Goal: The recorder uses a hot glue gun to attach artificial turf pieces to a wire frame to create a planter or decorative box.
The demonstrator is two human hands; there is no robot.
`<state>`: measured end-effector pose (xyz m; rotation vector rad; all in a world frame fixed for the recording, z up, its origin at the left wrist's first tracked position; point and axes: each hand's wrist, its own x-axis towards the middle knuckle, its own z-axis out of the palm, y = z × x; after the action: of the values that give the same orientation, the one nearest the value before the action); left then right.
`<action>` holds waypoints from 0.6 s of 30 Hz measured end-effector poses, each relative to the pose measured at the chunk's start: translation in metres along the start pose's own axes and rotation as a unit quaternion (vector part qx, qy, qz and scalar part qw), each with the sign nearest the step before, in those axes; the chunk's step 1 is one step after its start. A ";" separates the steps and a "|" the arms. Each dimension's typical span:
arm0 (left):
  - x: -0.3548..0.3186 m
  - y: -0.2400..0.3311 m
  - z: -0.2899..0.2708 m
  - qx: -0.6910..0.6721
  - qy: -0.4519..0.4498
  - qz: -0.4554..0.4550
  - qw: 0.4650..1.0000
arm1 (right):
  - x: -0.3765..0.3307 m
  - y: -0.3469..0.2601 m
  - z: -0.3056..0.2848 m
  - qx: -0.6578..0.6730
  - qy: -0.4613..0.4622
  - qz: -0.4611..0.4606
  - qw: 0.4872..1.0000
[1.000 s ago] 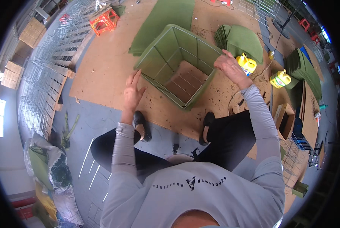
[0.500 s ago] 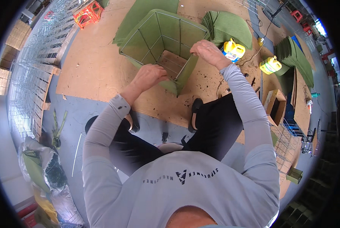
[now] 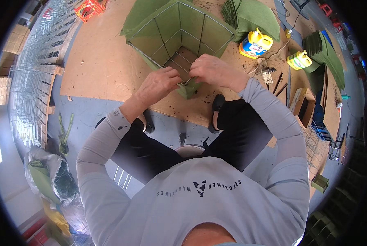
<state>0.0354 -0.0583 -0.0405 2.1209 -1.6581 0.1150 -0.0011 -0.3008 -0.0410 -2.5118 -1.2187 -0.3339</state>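
A square wire-frame basket (image 3: 163,36) wrapped in green felt-like cloth stands in front of me, its top tipped a little toward me. On the left side of its near corner, my left hand (image 3: 158,85) is closed with fingertips pinching the cloth and wire rim. My right hand (image 3: 216,70) is closed on the rim just right of that corner, its thumb and fingers close to the left hand's. A pointed flap of cloth (image 3: 187,91) hangs below the two hands. What lies exactly between the fingertips is partly hidden.
A brown board (image 3: 97,65) lies under the basket. Stacked green sheets (image 3: 255,18), a yellow jug (image 3: 255,44) and a smaller yellow jug (image 3: 299,60) sit to the right. An open wooden box (image 3: 302,107) is farther right. Wire frames (image 3: 29,98) line the left; a red stool (image 3: 88,9) stands behind.
My right hand has moved left and nearer along the rim, from the basket's right corner to its near corner. The left hand stays near the same place. The surroundings shift slightly in view.
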 end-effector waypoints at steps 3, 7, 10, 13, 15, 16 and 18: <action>-0.002 0.000 0.001 0.010 0.009 -0.014 1.000 | 0.011 -0.010 0.012 0.021 -0.067 0.039 0.997; 0.000 0.004 0.001 0.027 -0.007 -0.013 1.000 | 0.016 -0.012 0.010 0.072 -0.107 0.105 0.986; -0.001 0.005 0.004 0.026 0.006 -0.002 1.000 | 0.018 -0.014 0.011 0.081 -0.123 0.134 0.980; 0.000 0.006 0.005 0.053 0.034 0.037 0.997 | 0.019 -0.016 0.013 0.088 -0.102 0.156 0.979; 0.000 0.008 0.006 0.065 0.044 0.043 0.996 | 0.019 -0.018 0.011 0.092 -0.095 0.175 0.976; 0.000 0.009 0.005 0.064 0.043 0.044 0.996 | 0.020 -0.019 0.009 0.094 -0.091 0.185 0.974; 0.002 0.011 0.005 0.069 0.047 0.045 0.996 | 0.021 -0.019 0.010 0.097 -0.085 0.197 0.972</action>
<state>0.0248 -0.0638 -0.0412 2.1037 -1.7340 0.3613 -0.0029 -0.2705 -0.0392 -2.5686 -0.7351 0.0967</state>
